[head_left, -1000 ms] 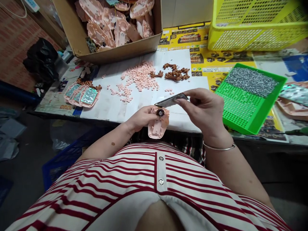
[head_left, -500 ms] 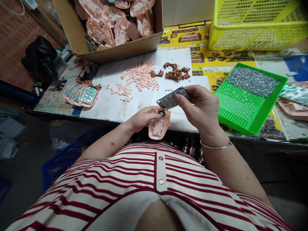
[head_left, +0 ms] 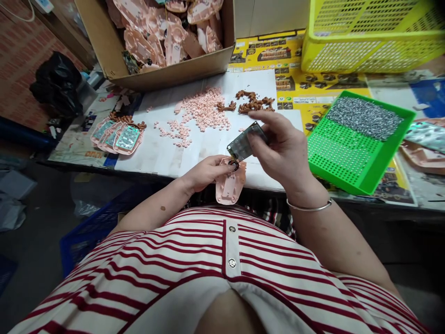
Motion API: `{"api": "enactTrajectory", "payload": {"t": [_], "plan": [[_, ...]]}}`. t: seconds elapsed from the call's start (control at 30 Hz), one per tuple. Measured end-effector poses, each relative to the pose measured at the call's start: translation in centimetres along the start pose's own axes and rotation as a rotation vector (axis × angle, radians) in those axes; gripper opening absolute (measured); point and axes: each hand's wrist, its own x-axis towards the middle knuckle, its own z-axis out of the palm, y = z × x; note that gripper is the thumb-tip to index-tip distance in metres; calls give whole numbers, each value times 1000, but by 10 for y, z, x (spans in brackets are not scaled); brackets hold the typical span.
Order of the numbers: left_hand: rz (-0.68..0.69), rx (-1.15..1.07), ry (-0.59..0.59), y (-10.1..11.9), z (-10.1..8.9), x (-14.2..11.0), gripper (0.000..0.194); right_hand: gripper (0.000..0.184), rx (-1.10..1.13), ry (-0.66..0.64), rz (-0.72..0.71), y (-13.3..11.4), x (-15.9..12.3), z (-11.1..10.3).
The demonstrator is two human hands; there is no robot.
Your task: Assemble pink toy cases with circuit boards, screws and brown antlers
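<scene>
My left hand (head_left: 207, 172) is closed on a pink plastic shell (head_left: 229, 188), its thumb pressed beside a small round black speaker-like part (head_left: 233, 164) near the shell's top end. In my right hand (head_left: 281, 146) is a thin dark rectangular circuit board (head_left: 242, 142), pinched between thumb and fingers. The board is tilted just above the shell, its lower left corner close to the round part. Thin wires seem to run between them, though they are too small to follow. Loose pink small parts (head_left: 205, 111) and brown antler-shaped pieces (head_left: 255, 104) lie on the white sheet beyond my hands.
A cardboard box (head_left: 170, 76) of pink shells stands at the back left. Several shells with boards fitted (head_left: 127, 139) lie at the left. On the right are a green tray (head_left: 373, 178) holding metal screws (head_left: 363, 116) and a yellow crate (head_left: 368, 53) behind it.
My right hand has turned the board from nearly edge-on to showing its flat face, and has moved slightly left. My left hand keeps its hold on the shell, almost unmoved.
</scene>
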Motion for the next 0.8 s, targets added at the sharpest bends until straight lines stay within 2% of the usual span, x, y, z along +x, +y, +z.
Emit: {"api": "enactTrajectory", "payload": {"t": [0.1, 0.23, 0.3, 0.43, 0.53, 0.8], "plan": [[3, 12, 10, 0, -3, 0, 49, 22, -12, -34, 7, 4, 1, -8], [49, 12, 26, -1, -7, 1, 54, 51, 31, -223, 22, 10, -1, -25], [52, 15, 45, -2, -8, 2, 54, 49, -8, -241, -28, 11, -2, -30], [27, 7, 70, -1, -6, 1, 51, 24, -293, -78, -195, 8, -6, -30], [38, -26, 87, 2, -4, 1, 43, 20, -397, 61, -304, 7, -10, -21], [74, -27, 107, 5, -3, 0, 34, 4, -328, 48, -394, 9, -20, 0]]}}
